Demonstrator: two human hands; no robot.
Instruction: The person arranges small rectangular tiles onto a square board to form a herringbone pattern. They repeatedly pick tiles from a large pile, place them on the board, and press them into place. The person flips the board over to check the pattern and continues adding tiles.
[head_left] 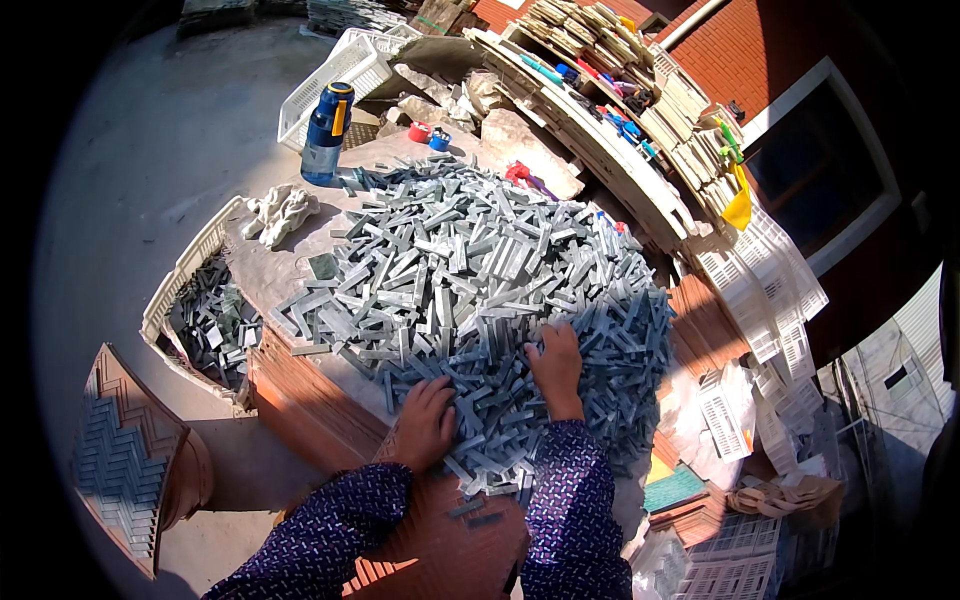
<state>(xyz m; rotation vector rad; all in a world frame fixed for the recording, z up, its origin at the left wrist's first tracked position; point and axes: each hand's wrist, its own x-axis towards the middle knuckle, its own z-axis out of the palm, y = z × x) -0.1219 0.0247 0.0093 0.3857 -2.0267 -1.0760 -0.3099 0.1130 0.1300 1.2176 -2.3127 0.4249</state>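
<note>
A broad heap of small grey stone strips covers the work surface. At its near left edge my left hand rests against the strips, fingers stretched and slightly apart. Farther right, my right hand reaches onto the near part of the heap, thumb standing off from the fingers; I make out no strip in it. Below my hands lies a reddish-brown grooved tray, with a couple of loose strips at its upper edge. To the left, a similar tray holds strips laid in a herringbone pattern.
A white crate of dark pieces stands left, beside stacked brown trays. Behind the heap are a white cloth, a blue bottle, and rough stone slabs. White plastic baskets are stacked right.
</note>
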